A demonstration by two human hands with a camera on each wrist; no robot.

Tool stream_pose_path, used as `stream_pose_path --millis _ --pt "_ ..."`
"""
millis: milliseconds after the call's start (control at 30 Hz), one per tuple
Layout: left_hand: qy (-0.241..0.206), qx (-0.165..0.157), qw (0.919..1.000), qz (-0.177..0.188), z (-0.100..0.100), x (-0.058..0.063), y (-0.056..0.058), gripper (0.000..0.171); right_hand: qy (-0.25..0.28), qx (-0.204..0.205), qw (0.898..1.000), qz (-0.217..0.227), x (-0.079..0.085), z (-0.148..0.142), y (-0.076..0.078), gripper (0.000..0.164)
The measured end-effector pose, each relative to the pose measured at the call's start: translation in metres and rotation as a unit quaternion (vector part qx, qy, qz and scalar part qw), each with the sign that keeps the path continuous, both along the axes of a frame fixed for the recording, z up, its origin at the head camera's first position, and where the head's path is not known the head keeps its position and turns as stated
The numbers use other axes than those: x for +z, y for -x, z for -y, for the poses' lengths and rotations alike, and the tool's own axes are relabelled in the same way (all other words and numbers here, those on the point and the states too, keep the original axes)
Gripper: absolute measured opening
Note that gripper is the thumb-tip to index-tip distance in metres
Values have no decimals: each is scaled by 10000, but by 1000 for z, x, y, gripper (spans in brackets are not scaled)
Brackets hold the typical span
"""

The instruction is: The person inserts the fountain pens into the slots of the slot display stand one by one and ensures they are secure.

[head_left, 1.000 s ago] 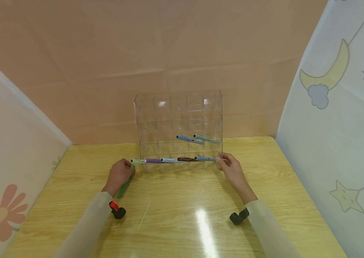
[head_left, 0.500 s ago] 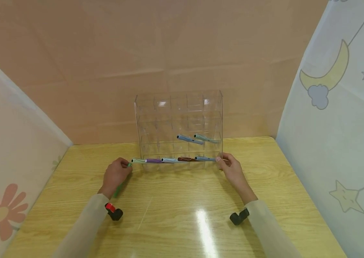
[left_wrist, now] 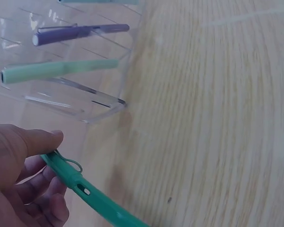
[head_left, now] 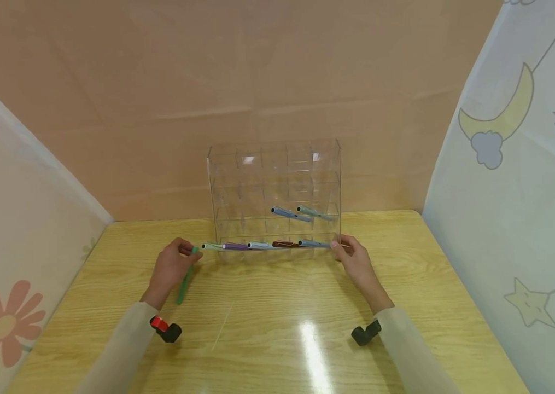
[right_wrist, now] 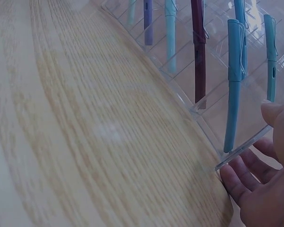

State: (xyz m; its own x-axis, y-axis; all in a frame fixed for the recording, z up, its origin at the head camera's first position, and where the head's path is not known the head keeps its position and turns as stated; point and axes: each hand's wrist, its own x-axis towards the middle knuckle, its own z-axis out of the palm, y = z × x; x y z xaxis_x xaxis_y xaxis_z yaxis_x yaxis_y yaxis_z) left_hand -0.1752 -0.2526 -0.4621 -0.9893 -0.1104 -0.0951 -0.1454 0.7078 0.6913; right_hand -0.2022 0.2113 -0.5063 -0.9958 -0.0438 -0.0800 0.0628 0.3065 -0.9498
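Note:
My left hand (head_left: 173, 265) pinches a green pen (left_wrist: 104, 203) by its capped end, between thumb and fingers. The pen slants down toward the table, just left of a clear acrylic pen rack (head_left: 211, 191). At the rack's lower right corner, my right hand (head_left: 356, 265) grips the side wall, thumb in front and fingers behind. Along the bottom row lie a pale green pen (left_wrist: 61, 71), a purple pen (left_wrist: 80, 33), a light blue pen (head_left: 259, 245), a dark red pen (right_wrist: 199, 52) and a blue pen (right_wrist: 233, 94).
One row higher, at the right, the rack holds another blue pen (head_left: 284, 212) and a teal pen (right_wrist: 271, 56). The rack stands at the back of a wooden table (head_left: 267, 323), before an orange-brown backdrop (head_left: 277, 71). Patterned white sheets hang at both sides.
My left hand has drawn a little to the left, away from the rack, with the green pen still pinched. My right hand keeps its grip on the rack.

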Motion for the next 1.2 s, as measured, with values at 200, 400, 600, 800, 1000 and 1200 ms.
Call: stream_pose_path --millis 200,400,600,800,1000,1200 --pt "-64 -18 10000 -73 1 9 -10 36 -10 -12 10000 17 -2 -1 -1 63" --pt "-46 -67 9997 -241 7 18 -23 37 -14 17 10000 -5 -2 -2 -2 65" --pt "67 -134 9988 -467 11 30 -35 36 -47 14 10000 19 -2 -2 -3 67" --pt "122 -118 9986 -494 10 46 -45 38 -74 8 10000 10 -2 -2 -3 67" --pt "109 -142 9985 -508 10 58 -52 38 -96 40 9999 -41 -2 -2 -1 68" --pt "141 -180 9979 -606 8 71 -58 38 32 120 9999 -85 1 -1 -2 67"
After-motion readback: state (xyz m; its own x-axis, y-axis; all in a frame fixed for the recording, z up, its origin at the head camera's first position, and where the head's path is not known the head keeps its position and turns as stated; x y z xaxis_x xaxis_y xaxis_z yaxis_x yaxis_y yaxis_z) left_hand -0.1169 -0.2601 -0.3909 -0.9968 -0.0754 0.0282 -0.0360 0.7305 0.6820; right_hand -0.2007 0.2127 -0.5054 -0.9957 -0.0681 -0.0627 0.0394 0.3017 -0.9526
